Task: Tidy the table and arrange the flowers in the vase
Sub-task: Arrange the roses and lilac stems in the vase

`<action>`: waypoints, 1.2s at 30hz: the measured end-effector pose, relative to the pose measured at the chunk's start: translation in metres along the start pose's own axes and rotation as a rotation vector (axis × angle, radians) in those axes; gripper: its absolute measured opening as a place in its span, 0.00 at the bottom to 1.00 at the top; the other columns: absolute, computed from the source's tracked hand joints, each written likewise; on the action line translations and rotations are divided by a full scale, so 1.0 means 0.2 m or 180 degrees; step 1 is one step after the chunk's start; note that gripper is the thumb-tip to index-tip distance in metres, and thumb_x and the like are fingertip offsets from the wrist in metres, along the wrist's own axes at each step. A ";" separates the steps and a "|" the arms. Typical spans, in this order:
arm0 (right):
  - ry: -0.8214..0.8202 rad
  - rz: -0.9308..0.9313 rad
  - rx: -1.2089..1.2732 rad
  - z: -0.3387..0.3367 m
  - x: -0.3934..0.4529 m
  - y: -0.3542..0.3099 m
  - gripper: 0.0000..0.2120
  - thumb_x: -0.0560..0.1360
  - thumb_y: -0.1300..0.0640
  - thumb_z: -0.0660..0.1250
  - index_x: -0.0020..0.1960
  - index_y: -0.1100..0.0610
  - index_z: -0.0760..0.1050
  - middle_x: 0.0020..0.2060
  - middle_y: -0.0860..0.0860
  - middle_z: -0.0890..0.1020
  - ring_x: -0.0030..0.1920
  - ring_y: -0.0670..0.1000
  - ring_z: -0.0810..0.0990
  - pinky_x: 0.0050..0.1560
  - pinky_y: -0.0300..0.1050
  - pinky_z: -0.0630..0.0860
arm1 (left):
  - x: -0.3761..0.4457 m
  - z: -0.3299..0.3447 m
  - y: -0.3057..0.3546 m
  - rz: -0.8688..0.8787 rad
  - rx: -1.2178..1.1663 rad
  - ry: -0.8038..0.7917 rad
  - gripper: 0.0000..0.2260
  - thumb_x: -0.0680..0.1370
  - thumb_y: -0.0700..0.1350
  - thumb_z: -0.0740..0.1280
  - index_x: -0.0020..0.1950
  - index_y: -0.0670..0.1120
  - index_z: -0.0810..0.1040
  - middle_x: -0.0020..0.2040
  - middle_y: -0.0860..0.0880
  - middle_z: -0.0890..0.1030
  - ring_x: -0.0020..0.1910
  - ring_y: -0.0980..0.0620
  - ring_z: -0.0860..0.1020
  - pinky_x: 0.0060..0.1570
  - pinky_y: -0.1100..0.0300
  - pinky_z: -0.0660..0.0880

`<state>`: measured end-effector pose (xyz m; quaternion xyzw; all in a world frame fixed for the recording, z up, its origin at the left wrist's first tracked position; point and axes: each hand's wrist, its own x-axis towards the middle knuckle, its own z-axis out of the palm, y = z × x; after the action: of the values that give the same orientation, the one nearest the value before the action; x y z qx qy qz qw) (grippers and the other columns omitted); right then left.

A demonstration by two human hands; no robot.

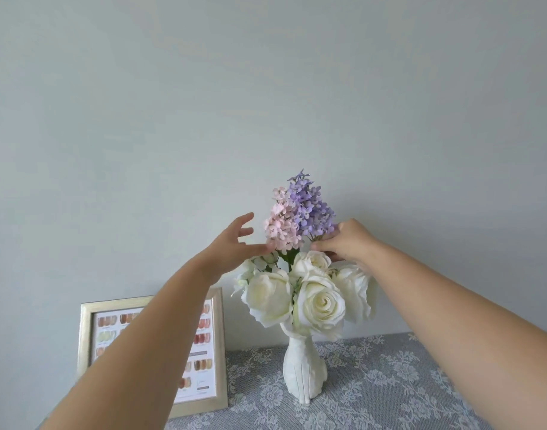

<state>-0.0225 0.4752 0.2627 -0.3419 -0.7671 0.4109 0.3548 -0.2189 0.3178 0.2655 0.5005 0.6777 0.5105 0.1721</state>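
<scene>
A plain pale wall (266, 88) fills the upper two thirds of the frame, leaving open air above and to both sides of the bouquet. The surface (390, 392), covered in grey cloth with a white lace flower pattern, shows only in the lower right and lower middle; its back edge meets the wall. A framed colour chart (89, 336) leans against the wall at lower left, close beside the vase, partly hidden by the left forearm.

The white vase (303, 373) stands upright just below the centre of the frame. It holds cream-white roses (320, 305) bunched at its mouth, with a pink flower spray (280, 228) and a purple flower spray (309, 206) rising above them, touching each other.

The left hand (235, 240) is spread wide, fingertips at the lower edge of the pink spray. The right hand (346, 240) is narrowed, its fingers pinched at the base of the purple spray, just above a rose.
</scene>
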 end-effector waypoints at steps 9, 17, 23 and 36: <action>-0.0101 0.0009 0.0160 0.00 -0.05 -0.01 0.18 0.63 0.61 0.80 0.49 0.65 0.81 0.43 0.61 0.85 0.45 0.61 0.85 0.49 0.60 0.81 | -0.14 0.07 -0.13 -0.0635 -0.0437 -0.0596 0.19 0.76 0.43 0.72 0.65 0.52 0.74 0.53 0.48 0.82 0.51 0.48 0.81 0.54 0.51 0.77; 0.0379 0.0115 -0.0215 -0.01 -0.08 -0.01 0.12 0.60 0.59 0.76 0.40 0.59 0.78 0.35 0.56 0.82 0.32 0.52 0.79 0.34 0.45 0.78 | -0.17 0.06 -0.22 -0.0565 -0.0745 -0.0119 0.10 0.71 0.40 0.77 0.47 0.44 0.77 0.46 0.41 0.78 0.40 0.47 0.76 0.43 0.54 0.74; 0.0562 0.0078 -0.0418 0.02 -0.10 -0.02 0.11 0.62 0.59 0.74 0.36 0.56 0.71 0.31 0.52 0.76 0.31 0.52 0.75 0.31 0.41 0.70 | -0.19 0.08 -0.22 -0.1007 -0.0225 -0.0167 0.19 0.72 0.46 0.74 0.61 0.49 0.75 0.45 0.46 0.82 0.36 0.53 0.77 0.35 0.62 0.72; 0.0500 0.0067 -0.0582 0.02 -0.13 -0.04 0.11 0.63 0.59 0.73 0.36 0.55 0.70 0.30 0.51 0.75 0.31 0.51 0.75 0.29 0.40 0.69 | -0.12 0.18 -0.12 -0.0948 -0.0791 -0.0468 0.14 0.69 0.39 0.77 0.53 0.42 0.82 0.46 0.43 0.83 0.37 0.48 0.81 0.34 0.59 0.78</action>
<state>-0.0148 0.4501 0.2605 -0.4120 -0.7675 0.3149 0.3768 -0.1942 0.3162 0.2238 0.4056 0.6616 0.5212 0.3551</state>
